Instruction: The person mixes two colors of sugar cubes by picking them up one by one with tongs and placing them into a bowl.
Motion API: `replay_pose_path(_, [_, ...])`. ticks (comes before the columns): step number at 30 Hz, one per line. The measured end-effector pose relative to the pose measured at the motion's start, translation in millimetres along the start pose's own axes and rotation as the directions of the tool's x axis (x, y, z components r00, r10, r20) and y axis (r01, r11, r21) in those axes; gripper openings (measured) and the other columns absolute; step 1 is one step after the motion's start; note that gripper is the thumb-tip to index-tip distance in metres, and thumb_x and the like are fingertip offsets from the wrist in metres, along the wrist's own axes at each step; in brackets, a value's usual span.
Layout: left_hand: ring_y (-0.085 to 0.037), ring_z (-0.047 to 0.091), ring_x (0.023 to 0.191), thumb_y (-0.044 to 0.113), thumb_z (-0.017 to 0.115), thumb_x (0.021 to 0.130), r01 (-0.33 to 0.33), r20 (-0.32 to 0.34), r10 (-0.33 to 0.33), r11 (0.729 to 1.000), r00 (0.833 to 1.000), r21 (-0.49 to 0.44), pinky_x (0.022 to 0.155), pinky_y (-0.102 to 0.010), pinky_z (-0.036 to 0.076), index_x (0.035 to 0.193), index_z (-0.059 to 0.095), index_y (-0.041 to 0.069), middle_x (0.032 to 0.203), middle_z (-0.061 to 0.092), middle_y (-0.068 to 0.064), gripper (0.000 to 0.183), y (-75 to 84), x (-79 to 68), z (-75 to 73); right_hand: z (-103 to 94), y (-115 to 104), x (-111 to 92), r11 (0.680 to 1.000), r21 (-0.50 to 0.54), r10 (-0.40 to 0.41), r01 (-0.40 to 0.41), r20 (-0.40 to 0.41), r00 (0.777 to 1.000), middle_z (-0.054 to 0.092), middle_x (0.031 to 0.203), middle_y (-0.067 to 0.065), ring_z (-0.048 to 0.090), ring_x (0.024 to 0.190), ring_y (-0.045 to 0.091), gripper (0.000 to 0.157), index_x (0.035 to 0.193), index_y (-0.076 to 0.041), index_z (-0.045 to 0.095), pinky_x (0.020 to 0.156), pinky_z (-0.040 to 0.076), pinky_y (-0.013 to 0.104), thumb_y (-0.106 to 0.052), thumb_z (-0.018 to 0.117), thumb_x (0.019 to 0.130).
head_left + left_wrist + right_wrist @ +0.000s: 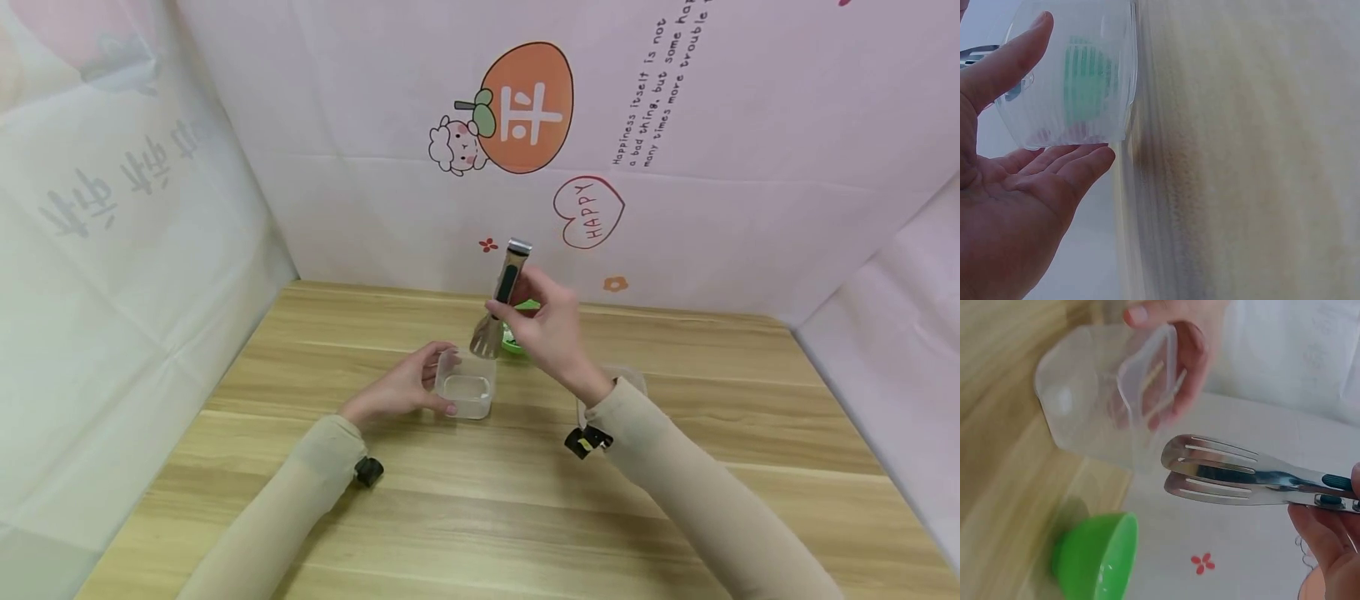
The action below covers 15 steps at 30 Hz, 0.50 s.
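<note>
My left hand (pixel 408 383) holds a clear plastic container (pixel 467 408) on the table, thumb on the near side and fingers on the far side. A small white spot shows low in this container; I cannot tell what it is. Metal serving tongs (pixel 1229 472) with slotted heads and dark green grips are in my right hand (pixel 551 329), pinched between thumb and fingers. Their heads point down above the container's far right rim, slightly apart, with nothing visible between them. Behind the right hand stands a green bowl (pixel 1094 556), partly hidden, with something white and dark in it.
A second clear container (pixel 633 377) sits under my right wrist, mostly covered by it. The wooden table (pixel 465 517) ends against a printed white cloth wall (pixel 360 208) at the back, with more white cloth to either side.
</note>
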<state>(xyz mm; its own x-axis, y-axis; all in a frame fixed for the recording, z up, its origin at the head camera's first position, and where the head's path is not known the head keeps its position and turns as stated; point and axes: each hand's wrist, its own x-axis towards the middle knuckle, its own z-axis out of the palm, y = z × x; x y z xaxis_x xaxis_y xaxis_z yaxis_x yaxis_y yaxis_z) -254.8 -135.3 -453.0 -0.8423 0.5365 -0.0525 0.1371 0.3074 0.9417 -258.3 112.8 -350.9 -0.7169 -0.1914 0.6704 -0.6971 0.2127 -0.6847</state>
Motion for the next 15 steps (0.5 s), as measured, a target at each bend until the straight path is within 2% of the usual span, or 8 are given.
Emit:
replay_pose_path(3, [-0.042, 0.035, 0.151, 0.0, 0.089, 0.082, 0.008, 0.006, -0.008, 1.0, 1.0, -0.015, 0.122, -0.051, 0.035, 0.161, 0.029, 0.003, 0.163, 0.039, -0.021, 0.099, -0.9, -0.5, -0.7, 6.4, -5.0, -5.8, 1.0, 0.016, 0.023, -0.024, 0.063, 0.998, 0.071, 0.085, 0.019, 0.069, 0.076, 0.032, 0.023, 0.104, 0.009, 0.066, 0.069, 0.066, 0.04, 0.013, 0.08, 0.086])
replay_pose_path(7, [-0.04, 0.035, 0.151, 0.0, 0.089, 0.082, 0.015, 0.01, -0.015, 0.999, 1.0, -0.031, 0.123, -0.051, 0.033, 0.162, 0.028, 0.004, 0.164, 0.038, -0.019, 0.101, -1.3, -0.9, -1.3, 11.5, -1.1, -11.3, 0.998, 0.01, 0.065, -0.067, 0.141, 0.988, 0.07, 0.085, 0.017, 0.068, 0.076, 0.03, 0.024, 0.105, 0.006, 0.066, 0.067, 0.065, 0.046, 0.011, 0.081, 0.086])
replay_pose_path(15, [-0.042, 0.034, 0.152, 0.0, 0.089, 0.082, 0.008, 0.017, -0.007, 0.999, 1.0, -0.037, 0.123, -0.054, 0.032, 0.16, 0.031, 0.005, 0.164, 0.038, -0.019, 0.097, 1.9, -1.0, -0.6, 17.3, 13.0, -16.8, 0.996, 0.012, 0.089, -0.094, 0.227, 0.97, 0.072, 0.085, 0.005, 0.069, 0.077, 0.021, 0.023, 0.105, -0.005, 0.069, 0.066, 0.065, 0.041, 0.001, 0.084, 0.089])
